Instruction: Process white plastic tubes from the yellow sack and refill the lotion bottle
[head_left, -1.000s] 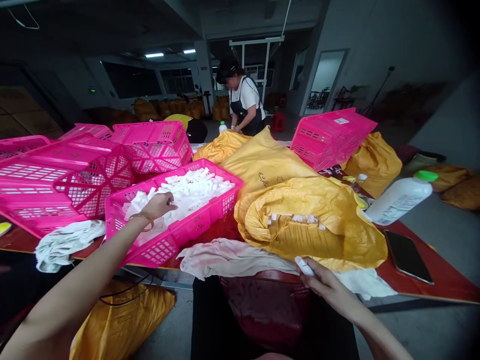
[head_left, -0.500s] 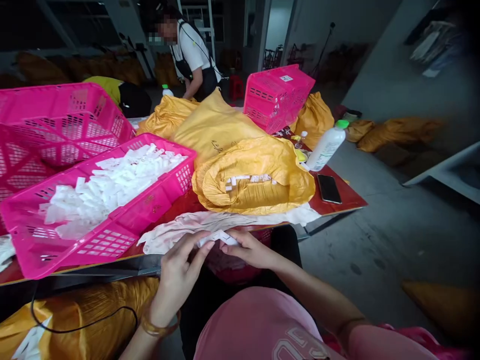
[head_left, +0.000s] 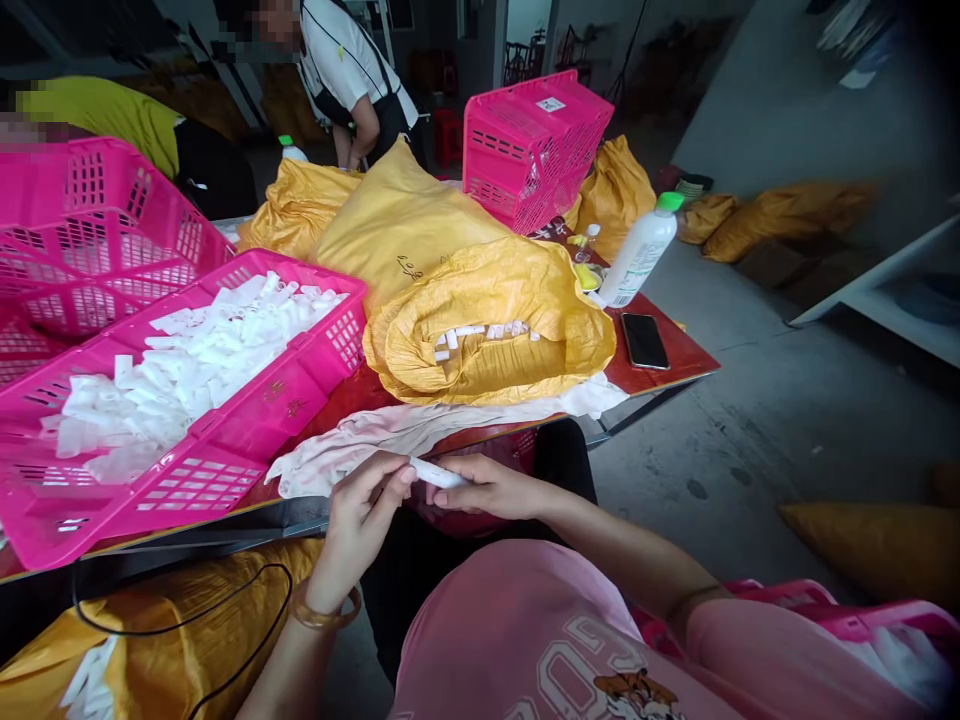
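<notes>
1. Now the white plastic piece (head_left: 437,474) has tightened into a slim roll, low centre of frame.
2. The left hand's (head_left: 360,525) fingertips pinch one end; the right hand's (head_left: 489,487) fingers close around the other.

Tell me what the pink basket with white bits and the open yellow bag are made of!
The pink basket looks like shiny moulded plastic, with smooth walls and grid holes. The yellow bag looks like woven plastic sacking, crinkly with a soft sheen, though it's hard to be sure.

Hot-pink latticed crate (head_left: 289,400), mustard-yellow woven sack (head_left: 480,290), pink printed T-shirt (head_left: 510,640).
</notes>
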